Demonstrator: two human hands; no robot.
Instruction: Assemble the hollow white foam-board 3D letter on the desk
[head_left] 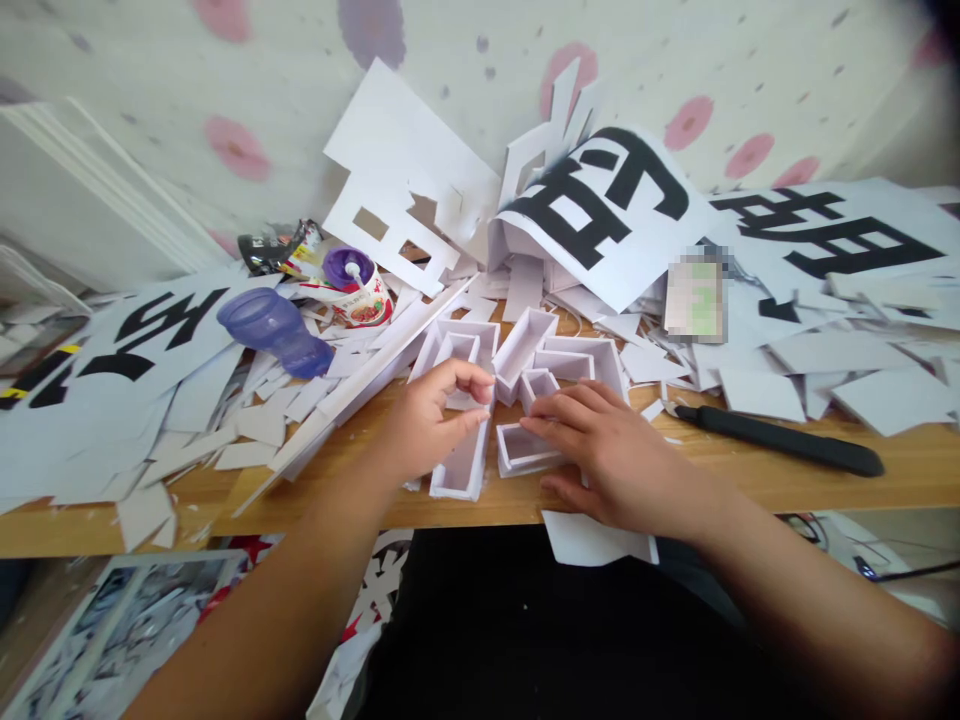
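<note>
A white foam-board character [520,345] with raised walls lies at the table's front edge, made of several open, box-like strokes. Over its left strokes is my left hand [439,415], thumb and fingers curved with a gap between them and nothing visible inside. My right hand [611,450] rests across the lower right strokes, fingers stretched out and thumb lower down by the front wall. It covers part of the walls there. A long white board strip [352,400] leans just left of the character.
White board scraps [255,430] litter both sides. A black-handled cutter [780,438] lies at right. Behind are a purple translucent bottle [274,325], a snack cup [364,300] and a curled sheet with black characters [600,215]. A cut-out board [409,170] leans on the wall.
</note>
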